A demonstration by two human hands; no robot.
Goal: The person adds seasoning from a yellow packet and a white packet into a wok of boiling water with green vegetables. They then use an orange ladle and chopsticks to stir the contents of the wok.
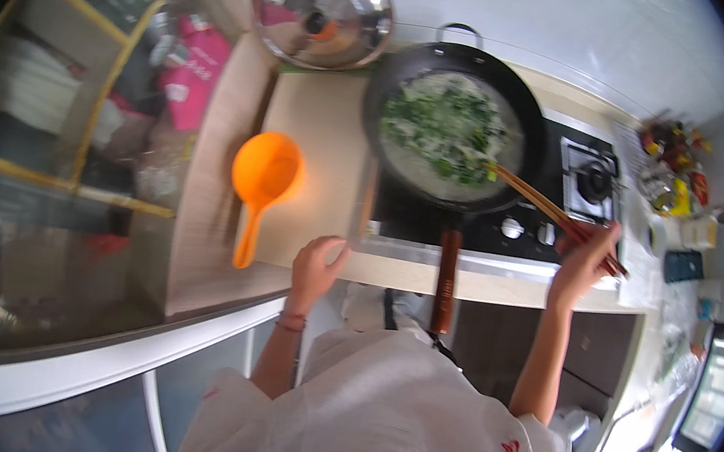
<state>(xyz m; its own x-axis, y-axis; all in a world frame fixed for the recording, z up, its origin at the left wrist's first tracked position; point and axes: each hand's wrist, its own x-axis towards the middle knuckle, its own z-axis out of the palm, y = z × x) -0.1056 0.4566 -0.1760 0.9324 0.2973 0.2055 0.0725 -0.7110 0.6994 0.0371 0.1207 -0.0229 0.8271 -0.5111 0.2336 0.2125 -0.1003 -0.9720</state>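
A dark wok [530, 147] stands on the black gas stove [399, 221], its brown handle [446, 282] pointing toward me. Chopped leafy greens [448, 115] lie in pale, cloudy liquid inside it. My right hand [587, 258] is closed around a pair of wooden chopsticks [533, 195], whose tips touch the greens at the wok's near right. Near the counter's front edge, left of the wok handle, my left hand [317, 266] is empty with its fingers loosely apart. An orange ladle-shaped dipper [267, 169] rests on the counter beyond it.
A shiny pot lid [323, 12] leans on the wall behind the counter [317, 148]. To the right is a second burner [596, 181], with bottles and seasoning jars [672, 165] past it. A glass-fronted cabinet [57, 134] stands on the left.
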